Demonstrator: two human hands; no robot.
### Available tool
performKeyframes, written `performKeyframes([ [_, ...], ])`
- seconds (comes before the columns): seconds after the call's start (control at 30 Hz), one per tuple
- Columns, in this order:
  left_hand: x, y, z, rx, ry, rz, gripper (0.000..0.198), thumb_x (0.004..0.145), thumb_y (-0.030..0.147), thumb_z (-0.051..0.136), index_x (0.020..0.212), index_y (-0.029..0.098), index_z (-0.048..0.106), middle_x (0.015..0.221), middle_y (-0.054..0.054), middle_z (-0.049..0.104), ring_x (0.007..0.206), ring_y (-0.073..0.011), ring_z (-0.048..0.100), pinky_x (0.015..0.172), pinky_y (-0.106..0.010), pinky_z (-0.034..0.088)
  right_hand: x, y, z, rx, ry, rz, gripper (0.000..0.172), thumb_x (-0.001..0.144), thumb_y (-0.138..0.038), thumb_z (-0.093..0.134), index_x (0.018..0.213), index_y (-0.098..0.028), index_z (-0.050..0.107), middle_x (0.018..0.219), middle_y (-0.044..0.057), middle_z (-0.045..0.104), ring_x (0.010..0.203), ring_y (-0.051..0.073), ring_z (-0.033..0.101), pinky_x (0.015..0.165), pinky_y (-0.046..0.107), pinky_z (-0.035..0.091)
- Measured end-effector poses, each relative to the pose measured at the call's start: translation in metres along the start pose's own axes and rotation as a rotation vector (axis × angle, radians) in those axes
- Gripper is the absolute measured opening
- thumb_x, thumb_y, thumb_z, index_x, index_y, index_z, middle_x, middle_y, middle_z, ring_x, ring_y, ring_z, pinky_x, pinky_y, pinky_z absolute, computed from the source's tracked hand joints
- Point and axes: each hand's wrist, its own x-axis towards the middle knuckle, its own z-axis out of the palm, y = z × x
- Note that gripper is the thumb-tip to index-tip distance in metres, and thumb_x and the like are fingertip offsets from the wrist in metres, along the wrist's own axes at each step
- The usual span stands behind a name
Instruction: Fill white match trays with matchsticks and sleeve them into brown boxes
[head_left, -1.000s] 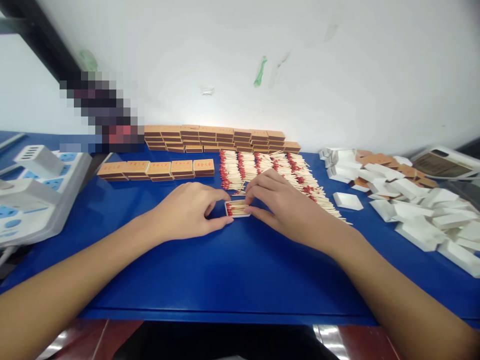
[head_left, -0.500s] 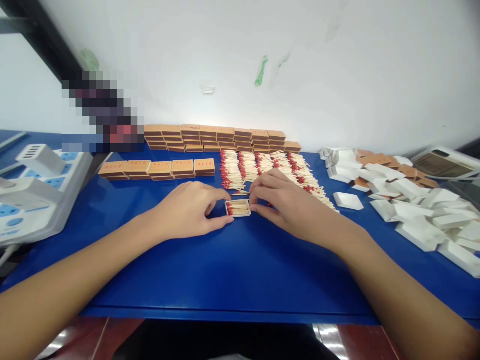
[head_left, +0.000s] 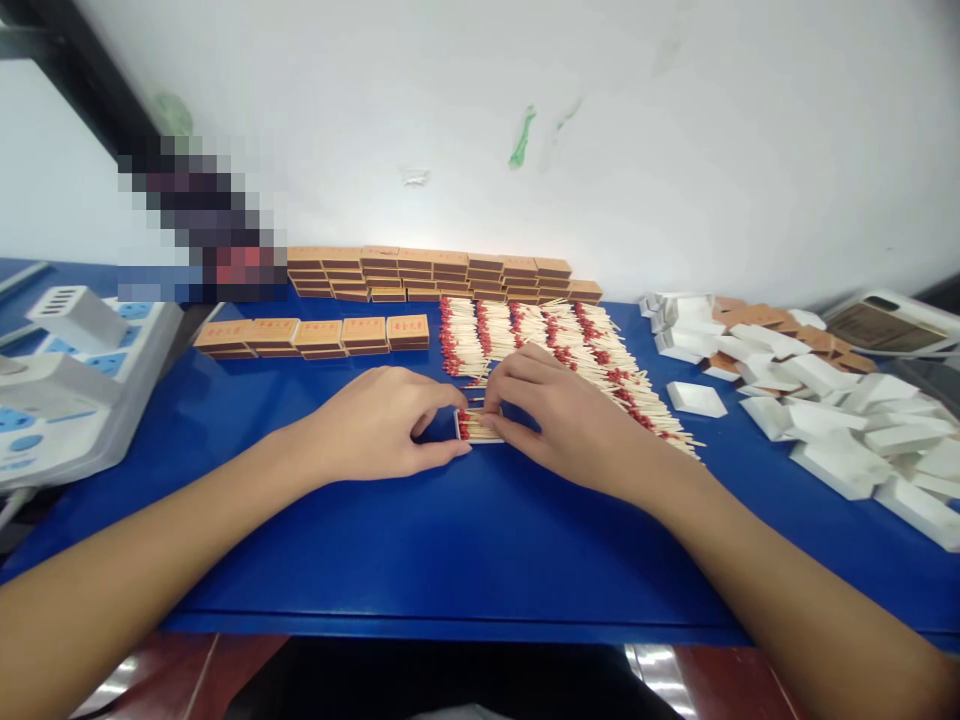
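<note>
A small white matchbox tray (head_left: 457,426) lies on the blue table in front of me, with red-headed matches (head_left: 474,427) inside it. My left hand (head_left: 382,422) grips the tray's left end between thumb and forefinger. Over the tray's right part, my right hand (head_left: 551,410) has its fingertips pinched together on matches; how many is hidden. Just behind both hands are several rows of loose matches (head_left: 461,338), and a few stray ones lie between those rows and the tray.
Closed matchboxes are stacked along the wall (head_left: 435,268), with a shorter row (head_left: 322,338) at left. A lone white tray (head_left: 696,399) and a heap of white trays (head_left: 840,420) with brown sleeves lie right. A power strip (head_left: 112,400) stands left.
My right hand has moved left and is now over the tray with its fingertips at the matches, covering the tray's right end. My left hand has stayed at the tray's left end.
</note>
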Motion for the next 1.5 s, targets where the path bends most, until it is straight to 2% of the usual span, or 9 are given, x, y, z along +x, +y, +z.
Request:
performKeyframes([
  [0.2,0.000,0.001,-0.002,-0.002,-0.006,-0.010,0.025,0.093,0.043,0.070,0.103,0.021,0.078,0.064,0.005,0.061,0.056,-0.0113,0.053,0.055,-0.028,0.031,0.000,0.001,0.002,-0.024,0.014,-0.020,0.012,0.105,-0.020,0.059,0.095,-0.018,0.065,0.100,0.011,0.066,0.103,0.027,0.057,0.089,0.042,0.051],
  [0.47,0.001,0.001,-0.002,0.006,-0.001,-0.005,0.028,0.094,0.044,0.068,0.108,0.020,0.078,0.065,0.004,0.062,0.057,-0.0121,0.055,0.056,-0.028,0.032,0.000,-0.004,0.000,0.037,0.071,-0.079,0.016,0.105,-0.019,0.057,0.103,-0.019,0.073,0.104,0.011,0.069,0.106,0.027,0.059,0.093,0.043,0.052],
  [0.63,0.001,0.000,-0.002,0.018,0.001,-0.020,0.031,0.094,0.046,0.068,0.107,0.020,0.078,0.064,0.004,0.062,0.057,-0.0124,0.055,0.056,-0.029,0.033,-0.001,-0.004,-0.004,0.051,0.052,-0.087,0.022,0.104,-0.017,0.057,0.102,-0.022,0.079,0.107,0.011,0.071,0.106,0.027,0.062,0.092,0.045,0.054],
  [0.83,0.001,0.000,-0.002,0.018,-0.003,-0.035,0.030,0.094,0.046,0.067,0.104,0.020,0.078,0.064,0.004,0.061,0.056,-0.0123,0.054,0.055,-0.029,0.032,-0.003,-0.008,-0.009,0.040,0.001,-0.086,0.022,0.100,-0.014,0.060,0.102,-0.021,0.081,0.113,0.012,0.072,0.112,0.028,0.063,0.099,0.048,0.053],
  [1.23,0.001,0.000,-0.001,0.018,0.006,-0.006,0.030,0.094,0.046,0.068,0.104,0.020,0.078,0.064,0.004,0.062,0.056,-0.0121,0.055,0.056,-0.029,0.032,-0.001,-0.006,-0.004,0.028,0.049,-0.099,0.020,0.102,-0.016,0.059,0.099,-0.022,0.078,0.107,0.011,0.072,0.108,0.028,0.064,0.094,0.047,0.055],
  [1.5,0.001,0.002,-0.002,0.007,0.005,0.016,0.024,0.093,0.043,0.070,0.101,0.021,0.078,0.063,0.005,0.061,0.055,-0.0110,0.053,0.055,-0.028,0.031,-0.001,-0.002,-0.002,-0.010,0.012,0.011,0.015,0.102,-0.023,0.062,0.089,-0.020,0.070,0.100,0.012,0.070,0.104,0.029,0.062,0.090,0.047,0.054],
])
